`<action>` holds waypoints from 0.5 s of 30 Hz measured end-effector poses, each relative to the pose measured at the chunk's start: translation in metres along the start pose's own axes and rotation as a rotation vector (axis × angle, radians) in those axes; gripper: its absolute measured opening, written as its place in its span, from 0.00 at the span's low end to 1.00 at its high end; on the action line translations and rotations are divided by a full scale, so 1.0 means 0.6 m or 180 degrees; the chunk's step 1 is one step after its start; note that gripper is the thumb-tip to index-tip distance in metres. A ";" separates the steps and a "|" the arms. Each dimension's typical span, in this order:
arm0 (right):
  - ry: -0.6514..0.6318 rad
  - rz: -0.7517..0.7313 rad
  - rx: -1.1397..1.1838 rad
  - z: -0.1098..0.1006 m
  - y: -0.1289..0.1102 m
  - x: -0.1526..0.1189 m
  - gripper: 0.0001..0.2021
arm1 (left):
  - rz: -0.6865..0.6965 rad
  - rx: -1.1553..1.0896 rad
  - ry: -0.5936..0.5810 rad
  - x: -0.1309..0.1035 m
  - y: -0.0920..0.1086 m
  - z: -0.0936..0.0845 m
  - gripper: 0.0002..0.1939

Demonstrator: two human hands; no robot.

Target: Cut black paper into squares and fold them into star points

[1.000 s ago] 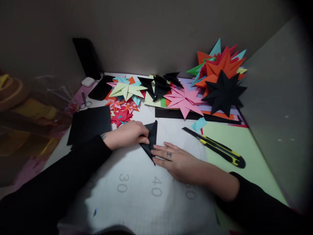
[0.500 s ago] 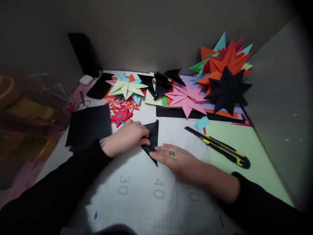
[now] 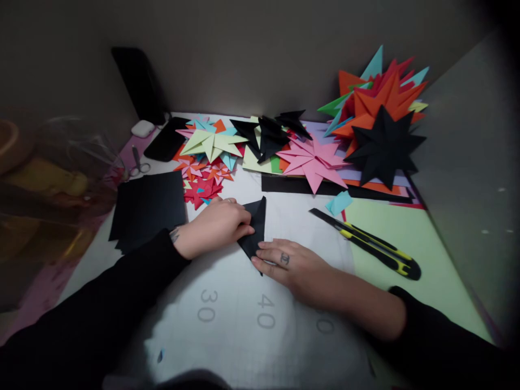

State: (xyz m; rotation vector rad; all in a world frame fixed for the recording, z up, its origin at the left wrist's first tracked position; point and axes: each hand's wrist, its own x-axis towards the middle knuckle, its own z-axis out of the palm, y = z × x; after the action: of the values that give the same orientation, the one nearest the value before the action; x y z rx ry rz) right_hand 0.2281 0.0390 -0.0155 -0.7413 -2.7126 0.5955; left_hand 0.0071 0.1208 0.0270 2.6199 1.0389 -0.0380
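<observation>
A folded piece of black paper (image 3: 257, 219), with pointed upper and lower tips, lies on the white gridded mat (image 3: 227, 341). My left hand (image 3: 221, 225) is closed over its left side, fingers curled and thumb pressed on the paper. From the right, my right hand (image 3: 298, 271) lies flat with its fingers stretched out, fingertips touching the paper's lower right edge. The left fingers cover part of the folded sheet. Just left of my left hand is a stack of black paper squares (image 3: 148, 208).
A yellow-and-black box cutter (image 3: 368, 244) with its blade out lies right of my right hand. Paper stars (image 3: 213, 143) and a large black star (image 3: 385, 146) stand along the back. Scissors (image 3: 139, 167), a phone (image 3: 166, 143) and a white earbud case (image 3: 142, 128) sit back left.
The view has shifted slightly. Both hands stay at the black paper, with my right fingertips still at its lower edge; the fold looks much the same.
</observation>
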 end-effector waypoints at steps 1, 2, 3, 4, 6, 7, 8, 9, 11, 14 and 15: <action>-0.0021 -0.0020 -0.0030 0.001 0.001 -0.002 0.19 | -0.0013 -0.0042 -0.0017 0.001 0.000 0.000 0.12; -0.0040 -0.0051 -0.0055 0.001 0.003 -0.004 0.19 | -0.0014 -0.0089 -0.0031 0.001 -0.001 0.000 0.12; -0.0063 -0.0085 -0.0073 0.001 0.004 -0.006 0.19 | -0.0010 -0.0131 -0.0035 0.002 -0.001 0.000 0.12; -0.0076 -0.0121 -0.0077 0.000 0.005 -0.008 0.19 | -0.0001 -0.0166 -0.0033 0.002 -0.002 0.001 0.12; -0.0073 -0.0166 -0.0059 -0.002 0.007 -0.011 0.18 | 0.0007 -0.0207 -0.0012 0.003 -0.004 0.004 0.12; -0.0065 -0.0168 -0.0050 -0.003 0.007 -0.011 0.18 | 0.0004 -0.0216 0.0003 0.003 -0.005 0.005 0.12; -0.0061 -0.0160 -0.0042 -0.005 0.007 -0.011 0.18 | 0.0002 -0.0223 0.0014 0.003 -0.006 0.007 0.13; -0.0062 -0.0153 -0.0033 -0.007 0.007 -0.011 0.17 | -0.0002 -0.0227 0.0025 0.003 -0.006 0.008 0.13; -0.0080 -0.0170 -0.0018 -0.010 0.005 -0.009 0.17 | -0.0010 -0.0234 0.0029 0.003 -0.006 0.008 0.13; -0.0070 -0.0209 0.0004 -0.011 0.003 -0.008 0.17 | -0.0039 -0.0234 0.0021 0.003 -0.004 0.008 0.12; -0.0055 -0.0208 0.0002 -0.011 0.003 -0.008 0.16 | -0.0048 -0.0235 0.0016 0.003 -0.003 0.007 0.12</action>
State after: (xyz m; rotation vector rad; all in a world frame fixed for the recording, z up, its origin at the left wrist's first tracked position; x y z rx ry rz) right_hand 0.2354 0.0401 -0.0112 -0.6477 -2.7403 0.5903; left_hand 0.0076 0.1222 0.0220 2.5474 1.0416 0.0036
